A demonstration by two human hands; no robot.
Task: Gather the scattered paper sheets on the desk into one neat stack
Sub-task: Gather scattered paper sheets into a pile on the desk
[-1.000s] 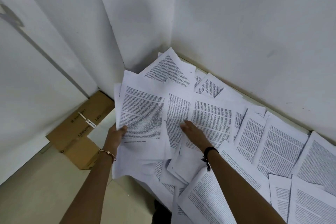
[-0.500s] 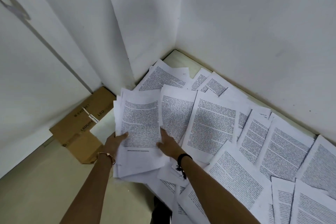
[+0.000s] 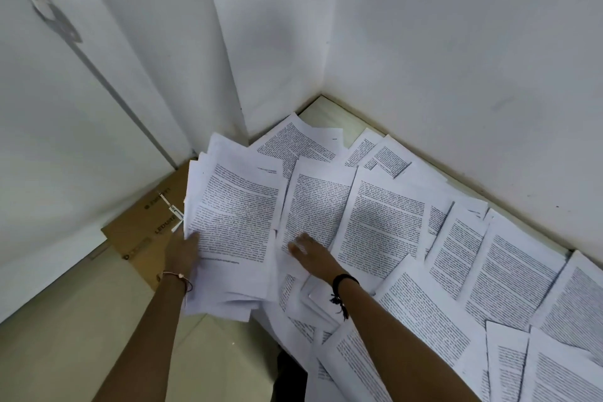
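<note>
We see the desk [image 3: 329,114] set into a white corner, bare only at its far corner; printed paper sheets [image 3: 509,274] overlap across the rest, out to the right and near edges. At the left edge a loose stack [image 3: 235,222] overhangs the desk, above a cardboard box [image 3: 146,225] on the floor. Our left hand [image 3: 181,254] clamps that stack's left side, thumb on top. Our right hand [image 3: 310,253] lies flat, fingers apart, on the sheet just beside the stack, gripping nothing.
</note>
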